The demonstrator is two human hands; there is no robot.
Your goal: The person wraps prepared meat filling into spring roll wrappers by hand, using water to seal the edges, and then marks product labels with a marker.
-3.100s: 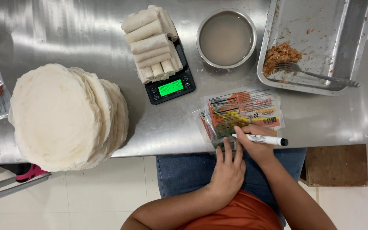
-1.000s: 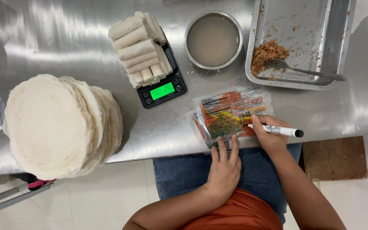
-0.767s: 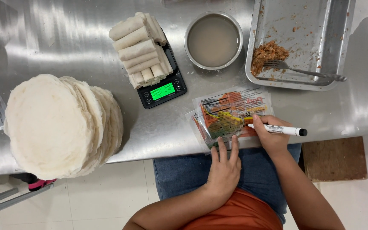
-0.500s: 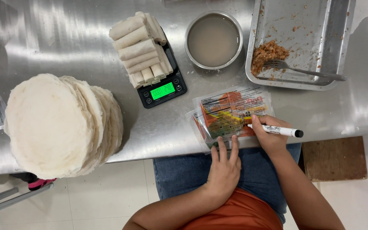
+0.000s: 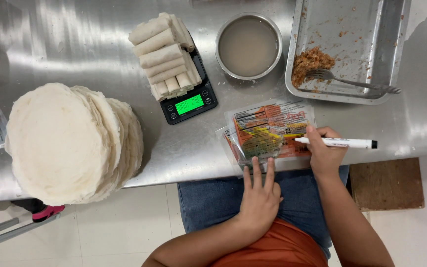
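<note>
- Steel tabletop (image 5: 65, 44) filled the view from above, with pale tiled floor below its near edge and the person's denim lap tucked under it.
- At that near edge lay a small stack of printed plastic bags (image 5: 268, 131), flat, orange and yellow on the top face.
- Right hand (image 5: 324, 151) had its fingers closed around a white marker (image 5: 339, 143), held level, its tip touching the top bag's right side.
- Left hand (image 5: 259, 195) had its fingers stretched out and apart, the tips pressing the bags' near edge to pin them.
- Judged from this, the marking of the top bag was in hand; the next move would call for keeping the stack pinned while the tip travels.
- Beyond the bags, a black scale (image 5: 189, 101) with a green display carried stacked rolls (image 5: 164, 54).
- Beside it stood a round bowl (image 5: 248, 46) of cloudy liquid, and right of that a tray (image 5: 396, 29) with a scrap of filling and a fork (image 5: 352, 81).
- Far left sat a tall pile of round wrappers (image 5: 70, 141).
</note>
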